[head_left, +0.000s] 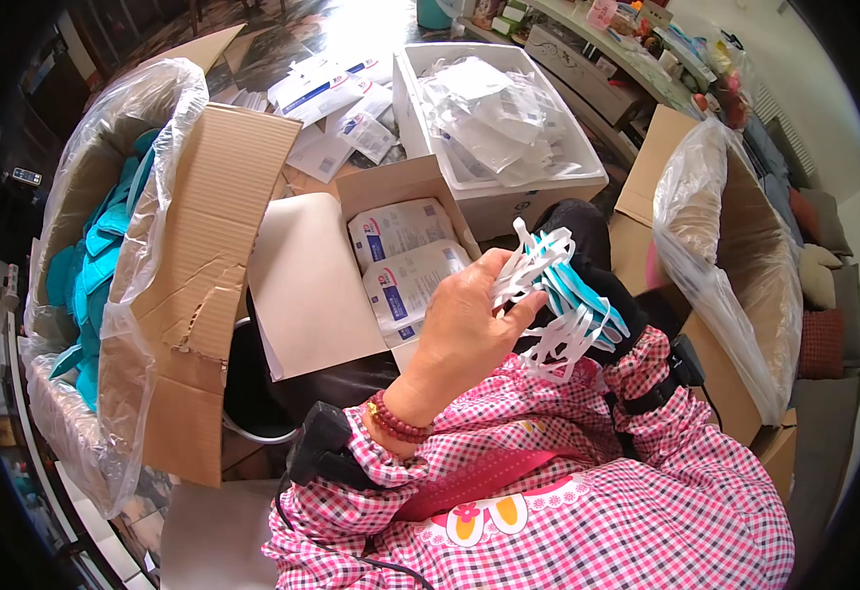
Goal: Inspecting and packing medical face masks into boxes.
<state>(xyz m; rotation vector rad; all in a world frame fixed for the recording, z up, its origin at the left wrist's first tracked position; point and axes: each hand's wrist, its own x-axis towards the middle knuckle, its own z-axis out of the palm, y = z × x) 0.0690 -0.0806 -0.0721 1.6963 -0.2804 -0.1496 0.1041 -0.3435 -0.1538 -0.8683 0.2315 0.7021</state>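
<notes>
Left hand [464, 329], centre of frame: raised, back toward camera, fingers curled around a stack of face masks [566, 290]. Masks teal, with white ear loops sticking out above and below the fingers. Beaded bracelet [396, 421] on the left wrist.

Right hand: hidden behind the masks and the left hand. Only its pink checked sleeve [651, 369] shows, at centre right, with a black strap around it. Grip cannot be told.

Masks sit at frame centre, held up in front of the chest, above a dark lap.

Left of frame: large cardboard box [204, 256] lined with a clear plastic bag [135, 108], flap folded outward. Loose teal masks [91, 265] piled inside it.

Centre, just behind the left hand: small open carton [401, 187] holding white sealed packs [405, 261] with blue print, stacked. A white flap or sheet [302, 285] lies to its left.

Upper centre: white tub [538, 192] full of crumpled clear empty wrappers [489, 118]. More white packs [327, 93] scattered on the floor to its left.

Right of frame: second cardboard box [735, 383] lined with clear plastic [720, 246], contents not readable.

Upper right: a shelf [627, 59] with small cluttered items, too small to tell.

Bottom of frame: pink checked smock [627, 511] with a flower and rabbit-ear motif; a black band on the left forearm, cable trailing down.
</notes>
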